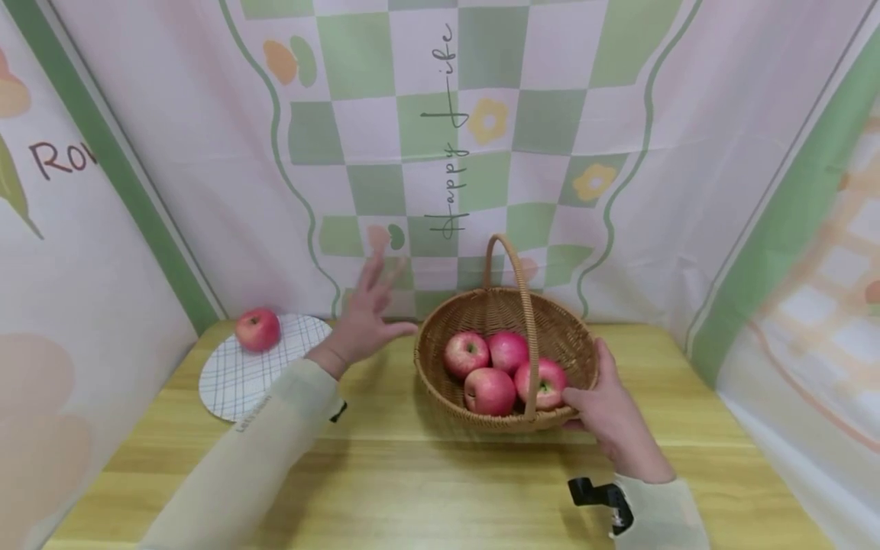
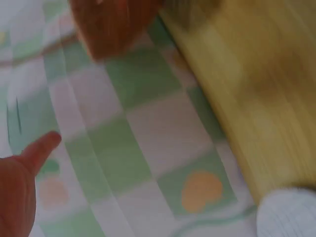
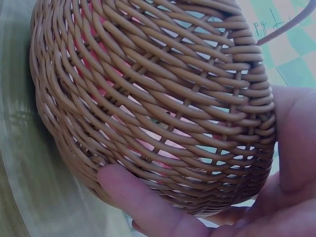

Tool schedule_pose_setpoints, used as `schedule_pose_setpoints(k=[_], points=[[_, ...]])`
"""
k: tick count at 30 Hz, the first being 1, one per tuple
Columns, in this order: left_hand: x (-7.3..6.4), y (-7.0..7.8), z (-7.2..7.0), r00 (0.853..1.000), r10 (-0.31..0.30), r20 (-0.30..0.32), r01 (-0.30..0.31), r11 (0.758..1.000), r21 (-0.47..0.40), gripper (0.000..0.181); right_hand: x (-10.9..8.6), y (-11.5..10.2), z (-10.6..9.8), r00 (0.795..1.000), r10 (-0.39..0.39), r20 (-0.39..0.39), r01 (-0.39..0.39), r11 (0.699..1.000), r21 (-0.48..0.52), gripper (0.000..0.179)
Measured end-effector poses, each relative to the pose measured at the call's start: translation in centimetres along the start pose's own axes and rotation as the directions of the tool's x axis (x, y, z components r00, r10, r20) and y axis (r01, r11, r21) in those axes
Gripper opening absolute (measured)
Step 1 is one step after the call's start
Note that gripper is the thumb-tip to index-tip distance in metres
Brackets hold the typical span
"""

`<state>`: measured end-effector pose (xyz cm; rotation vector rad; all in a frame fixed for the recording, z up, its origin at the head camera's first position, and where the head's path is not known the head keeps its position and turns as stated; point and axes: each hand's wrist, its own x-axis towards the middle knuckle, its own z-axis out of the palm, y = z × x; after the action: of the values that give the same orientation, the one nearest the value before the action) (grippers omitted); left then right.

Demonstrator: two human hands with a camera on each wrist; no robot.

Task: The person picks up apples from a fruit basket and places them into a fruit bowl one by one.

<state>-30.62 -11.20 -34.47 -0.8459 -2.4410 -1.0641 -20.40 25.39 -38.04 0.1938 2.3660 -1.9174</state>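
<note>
A brown wicker basket [image 1: 567, 340] with a tall arched handle stands on the table, slightly tilted or angled toward me. Several red apples [image 1: 490, 392] lie inside it. My right hand [image 1: 612, 412] grips the basket's right side, thumb at the rim; the right wrist view shows fingers [image 3: 140, 200] pressed against the woven wall [image 3: 148, 103]. To the left of the basket, my left hand [image 1: 364, 325] is raised, blurred, with fingers spread and nothing held. One more red apple [image 1: 257, 330] sits on a round white checked plate [image 1: 227, 382] beyond my left forearm.
The wooden table [image 1: 412, 489] ends at a hanging cloth [image 1: 364, 57] with green checks behind the basket. More printed cloth walls stand at the left [image 1: 76, 267] and right [image 1: 825, 321]. A black strap [image 1: 601, 496] is on my right wrist.
</note>
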Motion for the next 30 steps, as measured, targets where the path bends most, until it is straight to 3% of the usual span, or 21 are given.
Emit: schedule_pose_setpoints(k=[2,8,15,18,21,25,30], points=[[0.1,0.7,1.4,0.996,0.046,0.072,-0.044,0.999,-0.025,0.109,0.0,0.0,0.1,1.000,0.000,-0.007,0.000,1.000,-0.009,0.109],[0.2,1.6,4.6,0.966,0.074,0.248,-0.055,0.995,-0.082,0.105,-0.1,-0.1,0.2,1.000,-0.014,-0.016,0.013,0.999,-0.031,0.113],[0.8,1.6,6.7,0.932,0.101,0.349,-0.078,0.994,-0.080,0.105,-0.4,-0.3,0.4,0.999,-0.034,-0.015,0.033,0.998,-0.043,0.114],[1.0,1.3,7.5,0.913,0.104,0.395,-0.100,0.995,-0.032,0.107,-0.7,-0.6,0.5,0.998,-0.056,-0.017,0.055,0.996,-0.074,0.114],[1.0,0.9,7.9,0.905,0.111,0.410,-0.124,0.992,0.006,0.108,-0.9,-1.1,0.9,0.996,-0.083,-0.016,0.081,0.991,-0.108,0.115],[1.0,0.5,8.1,0.897,0.075,0.436,-0.094,0.995,0.023,0.109,-1.1,-1.4,1.2,0.994,-0.111,-0.020,0.107,0.985,-0.137,0.116],[0.9,0.3,8.4,0.868,0.007,0.497,-0.036,0.998,0.050,0.108,-1.2,-1.5,1.3,0.989,-0.147,-0.022,0.141,0.975,-0.172,0.117]])
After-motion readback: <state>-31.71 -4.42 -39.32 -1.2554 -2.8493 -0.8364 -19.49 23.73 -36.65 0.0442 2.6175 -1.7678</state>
